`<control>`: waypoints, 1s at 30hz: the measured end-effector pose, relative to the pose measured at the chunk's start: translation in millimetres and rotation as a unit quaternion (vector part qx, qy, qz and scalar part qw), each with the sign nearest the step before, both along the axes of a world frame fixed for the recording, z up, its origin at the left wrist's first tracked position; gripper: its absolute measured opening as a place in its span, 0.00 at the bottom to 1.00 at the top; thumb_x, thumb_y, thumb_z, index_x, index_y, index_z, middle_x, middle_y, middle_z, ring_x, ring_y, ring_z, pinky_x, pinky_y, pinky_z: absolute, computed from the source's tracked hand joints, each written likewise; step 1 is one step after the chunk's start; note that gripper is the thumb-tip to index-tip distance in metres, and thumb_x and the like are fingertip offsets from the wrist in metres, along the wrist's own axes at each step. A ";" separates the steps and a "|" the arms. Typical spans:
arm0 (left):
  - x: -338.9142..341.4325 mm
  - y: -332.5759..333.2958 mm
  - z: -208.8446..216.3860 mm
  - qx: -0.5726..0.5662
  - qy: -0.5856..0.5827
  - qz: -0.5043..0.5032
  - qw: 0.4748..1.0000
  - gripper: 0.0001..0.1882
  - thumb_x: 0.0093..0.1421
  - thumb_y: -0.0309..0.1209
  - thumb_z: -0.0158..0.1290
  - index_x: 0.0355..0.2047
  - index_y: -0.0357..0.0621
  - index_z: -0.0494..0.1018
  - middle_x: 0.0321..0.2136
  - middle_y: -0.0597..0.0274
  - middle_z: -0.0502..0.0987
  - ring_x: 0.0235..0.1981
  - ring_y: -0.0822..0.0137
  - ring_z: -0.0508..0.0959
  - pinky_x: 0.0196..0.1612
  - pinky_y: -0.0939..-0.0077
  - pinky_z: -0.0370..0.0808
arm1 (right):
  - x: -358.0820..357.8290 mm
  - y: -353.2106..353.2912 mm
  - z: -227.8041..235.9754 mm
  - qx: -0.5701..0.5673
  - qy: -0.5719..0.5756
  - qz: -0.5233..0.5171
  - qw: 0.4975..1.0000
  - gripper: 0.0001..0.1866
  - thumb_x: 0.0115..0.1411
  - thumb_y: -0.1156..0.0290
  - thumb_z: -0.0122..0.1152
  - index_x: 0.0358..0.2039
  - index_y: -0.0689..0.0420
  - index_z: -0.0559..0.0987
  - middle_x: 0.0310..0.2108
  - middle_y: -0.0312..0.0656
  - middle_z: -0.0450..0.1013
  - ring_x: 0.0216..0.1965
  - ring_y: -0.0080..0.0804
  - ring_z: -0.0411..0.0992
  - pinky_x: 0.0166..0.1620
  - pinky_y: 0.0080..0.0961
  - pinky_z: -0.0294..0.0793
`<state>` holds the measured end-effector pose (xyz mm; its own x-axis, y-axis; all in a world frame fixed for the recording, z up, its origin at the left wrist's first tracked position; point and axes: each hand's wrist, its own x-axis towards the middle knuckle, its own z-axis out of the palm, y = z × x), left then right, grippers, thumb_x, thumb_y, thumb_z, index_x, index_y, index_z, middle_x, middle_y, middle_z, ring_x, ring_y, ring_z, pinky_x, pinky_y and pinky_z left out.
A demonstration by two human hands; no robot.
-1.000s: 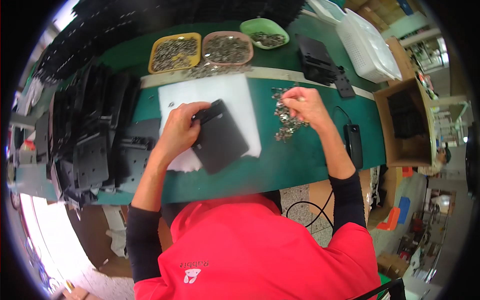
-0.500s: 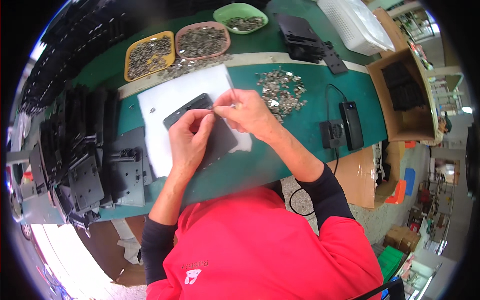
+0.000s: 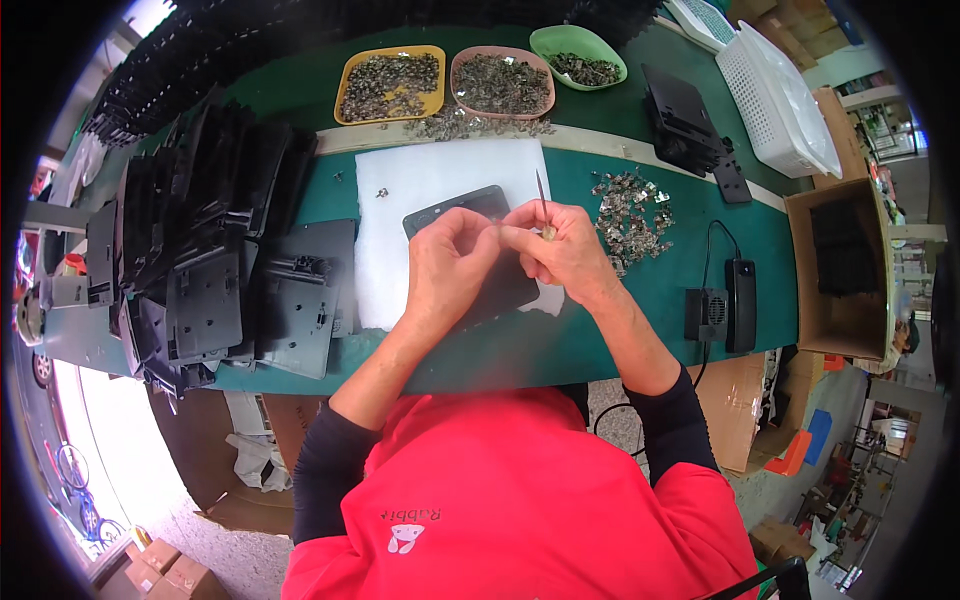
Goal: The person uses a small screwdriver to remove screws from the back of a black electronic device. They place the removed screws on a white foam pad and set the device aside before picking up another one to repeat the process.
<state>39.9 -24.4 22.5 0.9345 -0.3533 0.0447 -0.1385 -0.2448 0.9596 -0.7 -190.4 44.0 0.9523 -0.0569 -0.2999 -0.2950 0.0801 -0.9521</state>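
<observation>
Currently both hands meet over the dark panel (image 3: 470,215) — right hand (image 3: 560,250) gripping a thin tool (image 3: 541,195), left hand (image 3: 450,260) pinching beside it to steady; clip pile (image 3: 630,215) at 3 o'clock.

Even, bright daylight fills the bench, with soft shadows. Glare whitens the floor at lower left. Straight edges bow toward the dark fisheye rim.

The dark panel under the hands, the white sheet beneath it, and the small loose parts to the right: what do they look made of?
Dark panel: likely moulded plastic, matte grey-black with a soft sheen. White sheet: probably foam or fabric padding, dull and slightly fuzzy. Loose parts: apparently metal, with bright silvery glints.
</observation>
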 end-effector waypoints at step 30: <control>8.7 13.6 -5.5 0.299 -0.274 -0.050 0.913 0.34 0.49 0.41 0.65 0.54 0.37 0.69 0.51 0.49 0.69 0.53 0.52 0.68 0.53 0.56 0.63 | 46.8 -11.5 -27.7 -0.283 -0.050 -0.060 0.956 0.08 0.56 0.71 0.64 0.29 0.62 0.79 0.20 0.32 0.74 0.17 0.15 0.68 0.19 0.13 0.65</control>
